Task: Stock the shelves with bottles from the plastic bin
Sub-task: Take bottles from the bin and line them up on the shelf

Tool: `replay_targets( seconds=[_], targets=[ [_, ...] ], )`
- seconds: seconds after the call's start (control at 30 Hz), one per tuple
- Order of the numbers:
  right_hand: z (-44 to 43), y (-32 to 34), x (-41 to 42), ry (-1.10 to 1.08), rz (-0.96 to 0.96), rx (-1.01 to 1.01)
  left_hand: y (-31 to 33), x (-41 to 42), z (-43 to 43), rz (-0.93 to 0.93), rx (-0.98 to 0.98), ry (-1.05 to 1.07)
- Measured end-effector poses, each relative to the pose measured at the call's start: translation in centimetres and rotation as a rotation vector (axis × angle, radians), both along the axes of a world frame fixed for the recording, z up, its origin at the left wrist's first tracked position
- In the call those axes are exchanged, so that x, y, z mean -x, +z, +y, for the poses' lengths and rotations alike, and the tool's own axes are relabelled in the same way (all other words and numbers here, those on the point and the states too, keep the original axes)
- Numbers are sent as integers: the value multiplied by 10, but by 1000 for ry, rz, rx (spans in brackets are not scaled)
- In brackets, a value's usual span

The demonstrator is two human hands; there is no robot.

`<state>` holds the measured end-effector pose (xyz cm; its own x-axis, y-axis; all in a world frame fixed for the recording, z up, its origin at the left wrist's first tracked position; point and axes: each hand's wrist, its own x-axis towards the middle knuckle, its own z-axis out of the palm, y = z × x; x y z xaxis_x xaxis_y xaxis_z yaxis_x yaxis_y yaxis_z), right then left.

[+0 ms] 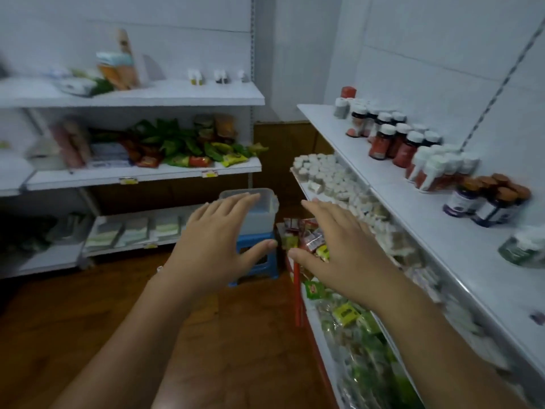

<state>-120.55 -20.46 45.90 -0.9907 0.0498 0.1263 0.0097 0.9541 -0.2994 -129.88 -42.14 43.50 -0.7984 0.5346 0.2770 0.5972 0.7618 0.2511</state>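
One translucent rectangular plastic bin (263, 217) sits on one blue plastic stool (265, 267); left grip (215, 249) and right grip (342, 255) spread flat, empty.

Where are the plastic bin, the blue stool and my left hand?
plastic bin (261, 219): head view, front wall.
blue stool (259, 274): head view, lower front edge.
left hand (215, 246): head view, back of hand.

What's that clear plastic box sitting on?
The plastic bin rests on a small blue stool, which stands on the wooden floor. The left hand, fingers spread in front, covers part of both. Whether the bin holds anything cannot be made out.
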Motion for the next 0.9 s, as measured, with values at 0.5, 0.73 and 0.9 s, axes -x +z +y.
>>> replay_targets(
  seconds=[0.5,0.73,0.9],
  targets=[
    [-162,-52,259,447,-94,71,-45,147,-187,-108,10,410],
    [-193,-86,384,609,-120,104,-71,229,-211,-144,37,588],
    [-203,-103,462,693,-172,132,-89,280,-215,-198,21,683]
  ],
)
